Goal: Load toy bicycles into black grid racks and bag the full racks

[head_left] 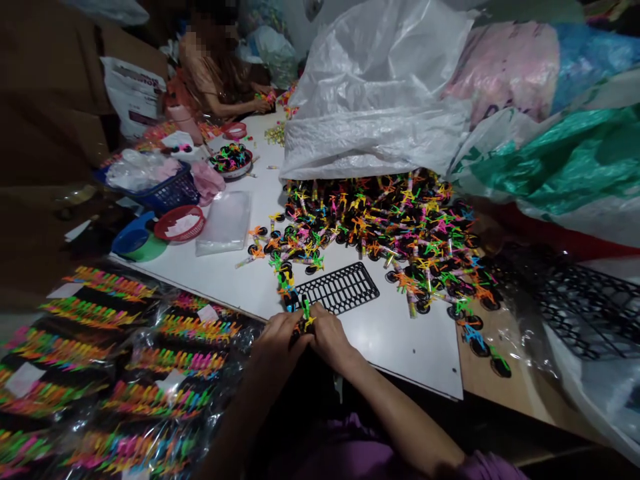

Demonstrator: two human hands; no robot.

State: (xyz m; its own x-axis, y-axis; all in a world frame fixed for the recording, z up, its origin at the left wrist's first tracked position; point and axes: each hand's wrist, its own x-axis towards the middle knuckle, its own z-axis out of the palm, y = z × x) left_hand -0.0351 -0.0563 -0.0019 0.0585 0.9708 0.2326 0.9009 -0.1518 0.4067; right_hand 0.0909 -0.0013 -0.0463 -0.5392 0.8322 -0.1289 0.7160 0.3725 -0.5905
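2 hands together, left hand [281, 337] and right hand [330, 335] closed narrowly on 1 small toy bicycle [303, 323] over the white table [395, 353], a black plastic rack [337, 288] and loose bicycle heap [385, 230] kept within easy reach.

**Dim wide-angle view, brightest at the centre**

Soft, diffuse light falls from somewhere overhead, and the white tabletop [400, 353] is the brightest surface; the woven plastic sack [375, 87] glows pale along its folds; small glints of glare streak the clear plastic bags [165, 380]; the brown cardboard [50, 87] sinks into deep shadow, and the lower edge of the view goes nearly black; the left hand [280, 337] and right hand [330, 337] look dim and cast soft shadows; the small plastic toy [304, 325] between them looks slightly soft; wide-angle distortion bows the tabletop's edges and stretches the corners; dark areas lose fine detail.
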